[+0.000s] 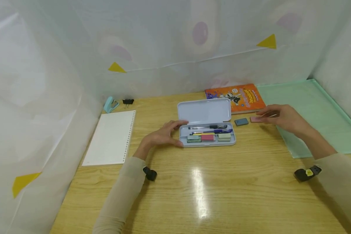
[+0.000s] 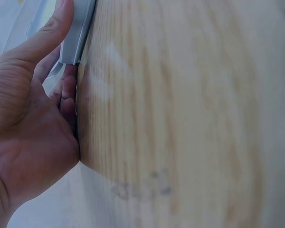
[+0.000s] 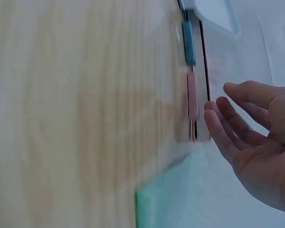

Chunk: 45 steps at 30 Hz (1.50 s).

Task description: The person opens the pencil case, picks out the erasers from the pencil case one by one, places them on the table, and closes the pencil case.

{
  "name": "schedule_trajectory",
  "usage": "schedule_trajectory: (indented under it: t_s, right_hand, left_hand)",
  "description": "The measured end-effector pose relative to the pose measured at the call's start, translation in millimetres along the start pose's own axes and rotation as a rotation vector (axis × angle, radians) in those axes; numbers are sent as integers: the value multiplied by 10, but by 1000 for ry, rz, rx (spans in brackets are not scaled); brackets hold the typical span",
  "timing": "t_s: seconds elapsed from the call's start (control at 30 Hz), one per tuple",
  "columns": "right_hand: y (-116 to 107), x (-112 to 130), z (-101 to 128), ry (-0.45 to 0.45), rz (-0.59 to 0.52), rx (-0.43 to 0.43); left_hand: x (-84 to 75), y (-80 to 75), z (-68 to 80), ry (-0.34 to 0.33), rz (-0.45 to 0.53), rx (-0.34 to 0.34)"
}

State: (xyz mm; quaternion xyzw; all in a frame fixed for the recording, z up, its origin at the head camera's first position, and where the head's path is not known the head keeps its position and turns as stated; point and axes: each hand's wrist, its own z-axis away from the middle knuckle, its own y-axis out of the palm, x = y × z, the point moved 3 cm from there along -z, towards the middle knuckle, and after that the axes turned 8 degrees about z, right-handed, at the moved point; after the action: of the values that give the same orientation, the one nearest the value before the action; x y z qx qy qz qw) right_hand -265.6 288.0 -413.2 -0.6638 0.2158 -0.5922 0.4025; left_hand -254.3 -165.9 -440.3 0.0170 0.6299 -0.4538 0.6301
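Left grip: the left hand (image 1: 163, 135) holds the left end of the case (image 1: 206, 136), thumb on the far edge and fingers curled at the near edge; in the left wrist view the thumb (image 2: 52, 28) lies flat against the case wall (image 2: 78, 28).
Right grip: the right hand (image 1: 280, 117) holds nothing; its fingers are straight and relaxed, with the fingertips (image 3: 213, 116) just beside the pink eraser (image 1: 255, 119). Contact cannot be confirmed.
Case: lid (image 1: 204, 111) stands open at the far side; the tray lies near the table's (image 1: 193, 195) centre.
Case contents: pens (image 1: 210, 129) along the far side of the tray; three erasers in a row along the near side, green (image 1: 193, 138), red (image 1: 207, 137), pale green (image 1: 224, 136).
Loose items: a blue eraser (image 1: 241, 122) lies just right of the case; the pink eraser lies just right of that, both flat on the table and apart from each other.
Step in hand: judged to be the reach for the pink eraser, with the case steadied for loading.
Next move: calls for a thumb-and-finger pinch across the eraser's narrow sides, a lift clear of the blue eraser, and a short carry left to the tray.
Constraint: the near row looks full, so free space in the tray must be found; the left hand's hold should remain firm.
Surroundings: an orange book (image 1: 235, 97) lies beyond the case, a green mat (image 1: 318, 113) to the right, a notepad (image 1: 111, 138) to the left, and a stapler (image 1: 110, 104) and binder clip (image 1: 128, 102) at far left.
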Motion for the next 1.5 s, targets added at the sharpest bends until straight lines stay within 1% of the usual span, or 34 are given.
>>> schedule_trajectory:
  t_s: [0.13,0.37,0.5,0.6,0.67,0.77,1.03,1.23,1.4,1.5]
  right_hand:
    - [147,193,5,-44,-64,20]
    - [425,521,26,-219,-140,111]
    - [549,682,50,-304,-126,128]
    - [623,778,66,-319,-86,144]
    - [662,825,75,-312,-58,152]
    - [706,862,79,-305,-20,142]
    - [763,890,78,-308,36,127]
    - [778,982,57,-336,101,91]
    - [704,970,68,-288,51,88]
    - [595,906,72,-256,29,51]
  left_hand:
    - [-3,-11,-1,-1,-2,1]
    - [16,0,-19,7,0,3]
    - [21,0,-22,7,-4,2]
    - [22,0,-26,5,-3,1]
    - [19,1,-28,4,1,0]
    - [19,4,-24,1,3,-1]
    - [14,6,1,-1,4,-3]
    - [15,-9,8,-9,12,-12]
    - [8,-3,-1,3,9,-4]
    - [8,2,-1,0,9,-1]
